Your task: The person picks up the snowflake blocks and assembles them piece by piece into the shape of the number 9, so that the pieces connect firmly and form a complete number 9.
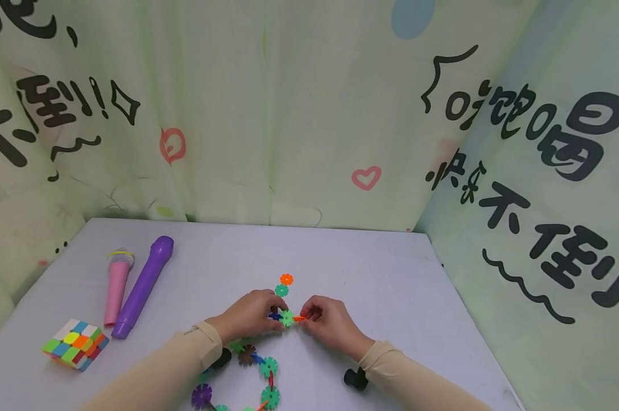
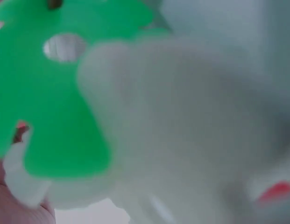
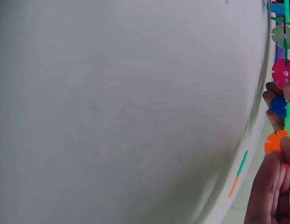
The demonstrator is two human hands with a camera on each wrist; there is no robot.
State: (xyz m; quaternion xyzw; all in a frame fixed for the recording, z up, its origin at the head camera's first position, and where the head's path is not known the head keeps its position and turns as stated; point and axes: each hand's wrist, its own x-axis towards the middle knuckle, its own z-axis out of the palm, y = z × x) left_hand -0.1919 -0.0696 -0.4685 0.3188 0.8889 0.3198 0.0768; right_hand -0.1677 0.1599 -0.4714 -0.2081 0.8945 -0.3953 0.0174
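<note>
My left hand (image 1: pixel 255 314) holds the end of a chain of notched plastic discs, its fingers around a blue disc (image 1: pixel 275 315). A light green disc (image 1: pixel 287 318) is slotted between that one and an orange disc (image 1: pixel 299 318). The orange disc is pinched by thumb and fingers of my right hand (image 1: pixel 335 325). In the right wrist view the orange disc (image 3: pixel 275 141) meets the green one edge-on, with the blue disc (image 3: pixel 278 107) behind. The chain's green discs (image 1: pixel 270 397) curve toward me below the left forearm, which hides part of it. A large blurred green disc (image 2: pixel 56 126) fills much of the left wrist view.
Beyond my hands lie a loose orange disc (image 1: pixel 286 279) and a green disc (image 1: pixel 281 290), touching. Leftward are a pink microphone (image 1: pixel 116 291), a purple microphone (image 1: pixel 144 288) and a puzzle cube (image 1: pixel 76 345). A black object (image 1: pixel 356 379) sits by the right forearm.
</note>
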